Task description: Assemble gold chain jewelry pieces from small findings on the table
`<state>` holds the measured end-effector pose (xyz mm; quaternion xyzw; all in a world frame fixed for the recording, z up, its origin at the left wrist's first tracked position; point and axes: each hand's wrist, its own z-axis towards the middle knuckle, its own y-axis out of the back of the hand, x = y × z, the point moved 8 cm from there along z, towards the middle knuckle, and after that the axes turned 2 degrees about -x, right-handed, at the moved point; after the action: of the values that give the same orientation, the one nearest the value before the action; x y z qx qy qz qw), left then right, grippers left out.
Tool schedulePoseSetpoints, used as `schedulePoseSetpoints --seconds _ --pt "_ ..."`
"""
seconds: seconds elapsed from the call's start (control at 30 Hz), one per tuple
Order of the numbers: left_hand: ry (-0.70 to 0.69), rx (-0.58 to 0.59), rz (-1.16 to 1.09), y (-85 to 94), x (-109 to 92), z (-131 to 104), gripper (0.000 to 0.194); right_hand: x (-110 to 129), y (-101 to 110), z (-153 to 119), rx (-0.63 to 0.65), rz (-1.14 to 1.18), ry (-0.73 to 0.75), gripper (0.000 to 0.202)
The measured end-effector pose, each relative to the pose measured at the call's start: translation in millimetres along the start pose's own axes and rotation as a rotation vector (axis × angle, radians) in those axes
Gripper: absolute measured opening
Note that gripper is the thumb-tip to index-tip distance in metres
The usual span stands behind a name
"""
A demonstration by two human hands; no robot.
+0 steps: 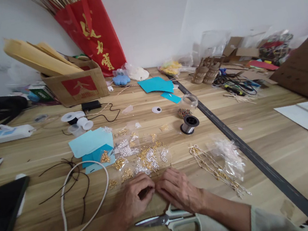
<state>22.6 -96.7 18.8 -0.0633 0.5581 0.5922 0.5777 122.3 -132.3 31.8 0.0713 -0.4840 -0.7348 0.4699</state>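
Observation:
My left hand [139, 195] is closed in a pinch near the table's front, its fingertips close to those of my right hand [179, 189]. The right hand's fingers are also closed; whatever either holds is hidden or too small to name. Just beyond the fingertips lie gold and silver beads [150, 156] in a loose spread, with silver rings [164, 155] beside them. Light-handled scissors [185, 228] rest below my hands, partly under the right wrist. Gold chains [212, 166] lie to the right, near crumpled clear plastic bags [229, 154]. A spool of wire [189, 124] stands farther back.
A white cable [63, 206] loops left of my hands, near a phone [5, 215]. Blue paper sheets [91, 142] lie left of the beads. A dark strip [242, 144] crosses the table. At the back are a cardboard box [80, 86] and a red bag [98, 35].

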Motion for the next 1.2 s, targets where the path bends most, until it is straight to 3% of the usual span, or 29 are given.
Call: schedulePoseSetpoints --seconds 0.3,1.03,1.2 --pt "0.039 -0.029 -0.042 2.8 7.5 -1.8 0.016 1.2 5.7 2.6 -0.043 0.0 -0.007 0.012" --pt "-0.005 -0.049 -0.118 4.7 1.4 0.0 0.013 -1.3 3.2 0.8 -0.016 0.036 -0.021 0.009" --pt "0.044 -0.065 -0.177 6.4 4.9 0.0 0.012 -0.5 4.2 0.5 -0.02 0.056 -0.013 0.008"
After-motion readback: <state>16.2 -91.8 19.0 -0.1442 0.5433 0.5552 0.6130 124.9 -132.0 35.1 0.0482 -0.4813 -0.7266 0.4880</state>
